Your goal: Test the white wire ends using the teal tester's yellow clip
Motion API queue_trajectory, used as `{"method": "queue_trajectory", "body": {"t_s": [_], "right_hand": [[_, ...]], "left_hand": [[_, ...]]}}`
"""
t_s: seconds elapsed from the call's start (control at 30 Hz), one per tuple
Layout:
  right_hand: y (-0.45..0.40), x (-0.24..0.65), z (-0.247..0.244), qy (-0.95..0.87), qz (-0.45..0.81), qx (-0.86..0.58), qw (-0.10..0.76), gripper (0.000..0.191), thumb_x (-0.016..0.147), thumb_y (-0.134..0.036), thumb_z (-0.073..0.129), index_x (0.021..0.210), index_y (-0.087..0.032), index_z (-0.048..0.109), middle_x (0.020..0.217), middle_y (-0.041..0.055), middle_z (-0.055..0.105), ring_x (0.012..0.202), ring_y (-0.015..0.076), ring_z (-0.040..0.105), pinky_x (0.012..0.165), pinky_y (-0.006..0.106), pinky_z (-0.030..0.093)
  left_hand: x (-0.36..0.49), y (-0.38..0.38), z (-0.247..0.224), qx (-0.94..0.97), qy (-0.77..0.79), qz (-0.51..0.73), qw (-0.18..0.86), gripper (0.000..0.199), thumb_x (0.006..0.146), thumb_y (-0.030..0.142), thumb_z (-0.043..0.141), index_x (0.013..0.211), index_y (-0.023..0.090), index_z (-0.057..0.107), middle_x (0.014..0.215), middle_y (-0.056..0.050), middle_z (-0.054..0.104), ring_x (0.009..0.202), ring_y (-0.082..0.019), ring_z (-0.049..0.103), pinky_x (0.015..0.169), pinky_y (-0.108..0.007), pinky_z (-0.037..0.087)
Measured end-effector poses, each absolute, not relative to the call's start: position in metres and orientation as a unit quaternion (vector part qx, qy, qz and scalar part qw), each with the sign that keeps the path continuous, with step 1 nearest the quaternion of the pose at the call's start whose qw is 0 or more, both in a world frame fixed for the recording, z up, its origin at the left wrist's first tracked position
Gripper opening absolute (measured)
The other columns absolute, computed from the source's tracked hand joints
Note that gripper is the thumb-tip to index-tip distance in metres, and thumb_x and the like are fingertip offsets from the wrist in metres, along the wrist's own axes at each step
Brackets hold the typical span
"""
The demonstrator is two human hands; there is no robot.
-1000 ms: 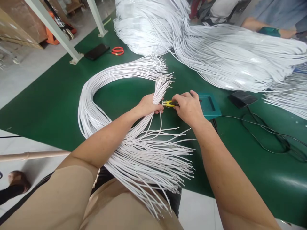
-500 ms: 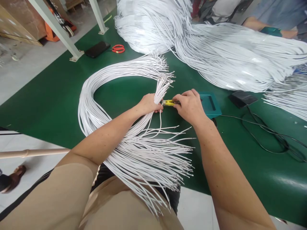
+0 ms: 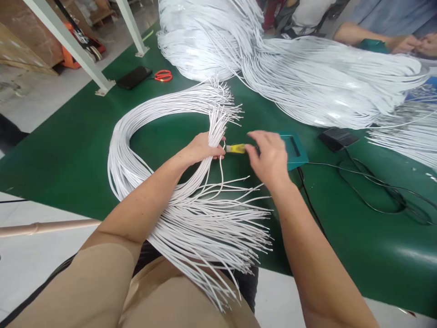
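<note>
My left hand (image 3: pixel 206 148) is closed around a bunch of thin white wires (image 3: pixel 218 125), whose cut ends fan out above the fingers. One wire hangs apart from the bunch below that hand. A small yellow tool with a metal tip (image 3: pixel 235 148) points left, its tip close to my left fingertips. My right hand (image 3: pixel 268 157) is at the tool's other end, with thumb and fingers around it, blurred by motion. More ends of the looped wire bundle (image 3: pixel 218 214) spread across the table's near edge, below my forearm.
A teal tray-like device (image 3: pixel 293 150) sits behind my right hand, near a black box (image 3: pixel 337 139) and black cables (image 3: pixel 372 187). Large wire heaps (image 3: pixel 317 82) lie at the back. Red-handled scissors (image 3: pixel 163 76) and a phone (image 3: pixel 134 77) lie far left. A co-worker's hands (image 3: pixel 409 44) are across the table.
My right hand's fingers have spread a little at the yellow tool, and more of them lift above it. My left hand keeps the wire bunch. The whole view has shifted slightly.
</note>
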State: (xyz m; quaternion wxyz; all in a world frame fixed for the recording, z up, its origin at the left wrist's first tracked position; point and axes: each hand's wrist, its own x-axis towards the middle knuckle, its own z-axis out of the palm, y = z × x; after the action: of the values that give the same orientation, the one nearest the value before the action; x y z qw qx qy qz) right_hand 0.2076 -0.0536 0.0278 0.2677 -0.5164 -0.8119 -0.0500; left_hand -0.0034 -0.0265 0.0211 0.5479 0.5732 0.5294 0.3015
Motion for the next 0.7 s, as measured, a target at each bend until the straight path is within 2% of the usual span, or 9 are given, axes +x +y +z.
{"method": "queue_trajectory", "body": {"t_s": [0.07,0.2,0.27,0.4,0.53,0.7], "right_hand": [[-0.072,0.193,0.033,-0.881,0.022,-0.391,0.265,0.027,0.096,-0.028,0.043,0.109,-0.017,0.065,0.107,0.0099,0.069,0.098,0.0214,0.056,0.090,0.037,0.044],[-0.098,0.169,0.031,-0.940,0.037,-0.267,0.209,0.025,0.094,-0.021,0.045,0.083,-0.017,0.067,0.079,0.0073,0.067,0.081,0.0198,0.053,0.079,0.033,0.044],[-0.099,0.168,0.027,-0.920,0.038,-0.305,0.242,0.026,0.094,-0.020,0.044,0.079,-0.017,0.066,0.078,0.0074,0.066,0.079,0.0196,0.053,0.076,0.033,0.044],[-0.080,0.180,0.027,-0.767,0.098,-0.518,0.366,0.019,0.090,-0.019,0.046,0.086,-0.017,0.064,0.085,0.0085,0.067,0.077,0.0184,0.058,0.071,0.030,0.045],[-0.059,0.185,0.035,-0.699,0.241,-0.574,0.351,0.021,0.083,-0.024,0.054,0.099,-0.018,0.066,0.084,0.0044,0.070,0.068,0.0164,0.061,0.067,0.030,0.047],[-0.051,0.176,0.040,-0.691,0.297,-0.559,0.348,0.011,0.079,-0.026,0.061,0.080,-0.019,0.069,0.077,0.0007,0.072,0.070,0.0156,0.064,0.069,0.028,0.046]], "left_hand": [[-0.004,-0.029,0.025,0.580,0.509,0.317,0.551,0.055,0.063,0.021,0.077,0.115,0.011,0.061,0.074,-0.002,0.071,0.060,-0.011,0.061,0.067,-0.027,0.051],[-0.003,-0.033,0.027,0.570,0.467,0.335,0.587,0.053,0.066,0.033,0.079,0.111,0.011,0.063,0.074,-0.002,0.069,0.064,-0.010,0.060,0.068,-0.025,0.049],[-0.002,-0.034,0.027,0.559,0.445,0.339,0.612,0.055,0.065,0.033,0.080,0.113,0.012,0.062,0.074,-0.002,0.068,0.066,-0.010,0.061,0.068,-0.024,0.048],[0.000,-0.035,0.028,0.541,0.426,0.348,0.636,0.060,0.067,0.026,0.079,0.121,0.014,0.055,0.078,-0.002,0.068,0.072,-0.012,0.067,0.068,-0.024,0.048],[0.001,-0.035,0.028,0.544,0.414,0.346,0.643,0.056,0.069,0.022,0.077,0.119,0.015,0.054,0.077,-0.001,0.068,0.075,-0.014,0.069,0.067,-0.023,0.047],[0.000,-0.034,0.028,0.562,0.402,0.342,0.637,0.051,0.071,0.021,0.075,0.117,0.014,0.055,0.076,-0.002,0.070,0.074,-0.013,0.068,0.068,-0.023,0.048]]}}
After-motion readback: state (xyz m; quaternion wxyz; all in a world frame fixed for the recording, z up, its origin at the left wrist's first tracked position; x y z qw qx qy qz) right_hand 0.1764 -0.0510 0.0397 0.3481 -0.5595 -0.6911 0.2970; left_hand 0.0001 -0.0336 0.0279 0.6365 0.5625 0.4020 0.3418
